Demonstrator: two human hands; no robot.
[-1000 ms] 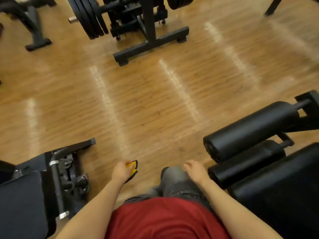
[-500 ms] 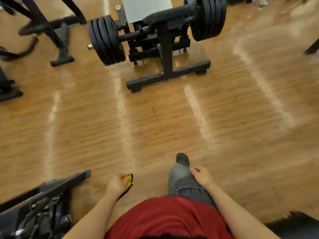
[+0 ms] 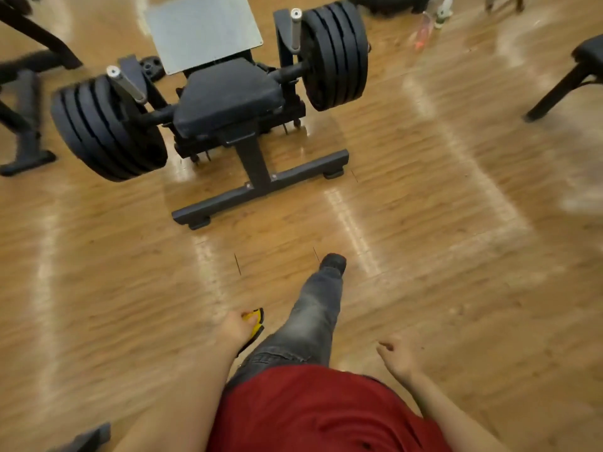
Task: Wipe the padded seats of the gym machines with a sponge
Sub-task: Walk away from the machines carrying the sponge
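Note:
My left hand (image 3: pixel 237 328) grips a yellow sponge with a dark underside (image 3: pixel 255 322) at hip height, low in the view. My right hand (image 3: pixel 396 355) hangs beside my leg with loosely curled fingers and holds nothing. Ahead on the wooden floor stands a black gym machine with a padded black seat (image 3: pixel 225 96), well beyond both hands. Stacks of black weight plates (image 3: pixel 104 128) sit on its left bar, and more weight plates (image 3: pixel 336 53) on its right bar. A grey metal plate (image 3: pixel 202 29) rises behind the seat.
The machine's T-shaped base (image 3: pixel 261 194) lies on the floor between me and the seat. Black frames (image 3: pixel 26 102) stand at the far left, a black bench leg (image 3: pixel 561 89) at the far right. A dark machine corner (image 3: pixel 88 435) shows bottom left. My leg (image 3: pixel 313 308) steps forward.
The view has swung up and forward: the loaded machine with its seat is nearer and larger. The black roller pads at the right have left the view. My right hand dropped lower and outward.

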